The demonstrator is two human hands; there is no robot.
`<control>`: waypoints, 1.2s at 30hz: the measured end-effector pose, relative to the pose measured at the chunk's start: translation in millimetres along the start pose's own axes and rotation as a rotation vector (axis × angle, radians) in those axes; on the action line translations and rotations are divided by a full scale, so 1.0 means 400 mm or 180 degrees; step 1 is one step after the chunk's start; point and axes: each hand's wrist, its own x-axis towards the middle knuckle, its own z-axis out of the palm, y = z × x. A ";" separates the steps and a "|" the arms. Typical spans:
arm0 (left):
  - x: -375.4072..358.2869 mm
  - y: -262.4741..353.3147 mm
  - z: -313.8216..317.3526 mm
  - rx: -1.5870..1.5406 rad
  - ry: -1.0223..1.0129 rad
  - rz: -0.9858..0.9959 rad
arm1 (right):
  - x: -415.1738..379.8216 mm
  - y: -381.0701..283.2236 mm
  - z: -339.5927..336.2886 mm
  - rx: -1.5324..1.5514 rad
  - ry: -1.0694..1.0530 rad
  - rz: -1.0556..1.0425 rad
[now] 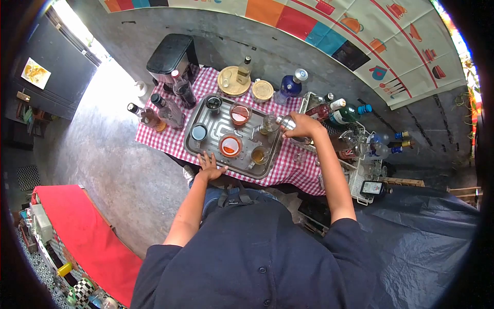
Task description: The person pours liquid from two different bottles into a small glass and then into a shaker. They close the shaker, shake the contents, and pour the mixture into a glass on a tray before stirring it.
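Observation:
My right hand (pixel 303 126) grips a small silver metal jigger (pixel 286 122) at the right side of the tray. The jigger is tipped toward a clear glass mug (pixel 267 125), its mouth close over the rim. My left hand (pixel 208 167) lies with fingers spread on the near edge of the dark metal tray (pixel 242 167). Two glasses of red drink, one in the middle (pixel 230 146) and one farther back (pixel 240 114), stand on the tray. With them are a dark-filled glass (pixel 198 132), another dark glass (pixel 213 103) and a mug of amber liquid (pixel 259 155).
Several bottles stand left of the tray, one with a black cap (pixel 169 110). A blue bottle (pixel 292 87), a round wooden board (pixel 234 81) and a black bin-like appliance (pixel 172 54) line the back. White wire baskets (pixel 356 183) of bottles flank the checked cloth (pixel 293 170) on the right.

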 end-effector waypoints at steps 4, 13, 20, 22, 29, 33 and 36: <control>0.001 0.002 0.001 0.0008 0.0002 -0.0012 | 0.005 -0.007 -0.009 -0.0030 0.0031 0.0051; -0.019 0.009 -0.008 -0.0090 0.0011 -0.0021 | 0.004 -0.018 0.008 -0.0040 -0.0012 -0.0129; -0.025 0.012 -0.015 -0.0008 -0.0025 -0.0019 | -0.004 -0.004 0.000 -0.0088 -0.0101 -0.0057; -0.022 0.012 -0.012 0.0036 -0.0023 -0.0026 | 0.003 0.003 -0.005 -0.0071 -0.0077 -0.0024; -0.027 0.016 -0.018 0.0048 -0.0085 -0.0045 | 0.017 -0.009 -0.021 -0.0093 -0.0031 -0.0045; -0.011 0.008 -0.006 0.0077 -0.0051 -0.0035 | 0.013 -0.017 -0.010 -0.0129 -0.0009 -0.0093; 0.000 0.003 0.002 0.0143 -0.0015 -0.0033 | 0.004 -0.027 -0.010 -0.0147 -0.0126 -0.0053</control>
